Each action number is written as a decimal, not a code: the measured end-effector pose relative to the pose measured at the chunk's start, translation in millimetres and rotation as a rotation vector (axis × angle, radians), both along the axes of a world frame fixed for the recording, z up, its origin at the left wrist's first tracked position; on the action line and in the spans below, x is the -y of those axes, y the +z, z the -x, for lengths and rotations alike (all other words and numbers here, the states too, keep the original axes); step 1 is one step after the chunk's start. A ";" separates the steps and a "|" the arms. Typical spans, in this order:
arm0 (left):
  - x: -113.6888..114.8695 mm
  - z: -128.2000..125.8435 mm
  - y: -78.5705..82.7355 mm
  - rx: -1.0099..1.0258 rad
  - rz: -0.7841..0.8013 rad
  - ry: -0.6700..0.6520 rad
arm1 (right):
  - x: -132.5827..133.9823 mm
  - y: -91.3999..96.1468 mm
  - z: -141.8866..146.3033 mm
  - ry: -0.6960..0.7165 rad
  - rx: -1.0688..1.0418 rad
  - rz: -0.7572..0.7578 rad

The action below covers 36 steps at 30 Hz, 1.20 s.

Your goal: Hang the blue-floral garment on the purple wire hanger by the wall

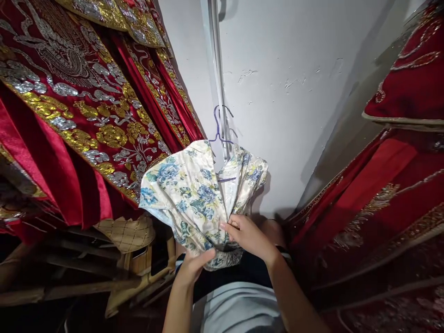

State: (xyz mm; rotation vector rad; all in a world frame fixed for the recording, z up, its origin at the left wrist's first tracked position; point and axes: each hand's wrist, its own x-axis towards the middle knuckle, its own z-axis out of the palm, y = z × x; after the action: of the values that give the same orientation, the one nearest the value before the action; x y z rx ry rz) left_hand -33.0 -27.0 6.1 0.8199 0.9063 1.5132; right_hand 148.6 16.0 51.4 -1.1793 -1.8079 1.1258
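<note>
A cream blouse (194,185) with blue flowers and green leaves hangs on a purple hanger (217,125) in front of me. The hanger's bar shows through the open neckline. My right hand (248,236) pinches the blouse's front edge at the bottom of the V-neck, thumb against fingers. At the lower left of the garment, my left hand (197,266) grips the fabric near the gathered waist, its thumb on top and the other fingers mostly hidden behind the cloth.
Red costumes with gold and silver sequins (111,134) hang on the left. More red embroidered garments (381,185) fill the right side. Behind the blouse, a metal pole (215,55) runs along a white wall (294,60). Bamboo furniture (138,282) stands at lower left.
</note>
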 end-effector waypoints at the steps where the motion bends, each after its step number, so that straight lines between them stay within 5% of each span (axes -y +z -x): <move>1: -2.4 -1.6 2.3 0.012 0.041 0.048 | 0.5 1.8 -0.3 0.032 -0.011 0.010; 8: -29.5 -15.3 4.4 0.087 0.126 0.368 | -2.6 -5.8 -10.4 0.026 -0.053 0.091; 12: -26.0 -18.3 -6.7 -0.233 -0.174 0.729 | -8.2 -15.7 -13.0 -0.069 -0.086 0.106; 14: -22.5 -24.3 -8.2 -0.447 -0.344 0.799 | -9.5 -18.5 -13.2 -0.112 -0.103 0.108; 17: -22.9 -39.1 -7.4 -0.705 -0.442 0.470 | -9.2 -19.4 -12.1 -0.115 -0.155 0.121; 20: -32.0 -53.7 -8.2 -0.743 -0.380 0.167 | -11.0 -17.4 -11.3 -0.136 -0.244 0.139; 32: -63.2 -60.1 -3.9 -0.794 -0.404 0.138 | -33.3 -5.6 -3.8 -0.149 -0.439 0.150; 36: -60.1 -60.6 -22.3 -0.852 -0.412 0.123 | -61.0 28.9 -2.8 -0.206 -0.606 0.093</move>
State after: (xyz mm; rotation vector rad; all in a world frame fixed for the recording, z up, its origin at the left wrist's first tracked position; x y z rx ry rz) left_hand 27.6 33.2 -16.2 1.8167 1.2785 1.4752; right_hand 151.4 77.0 80.3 -0.9151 -1.1598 1.2818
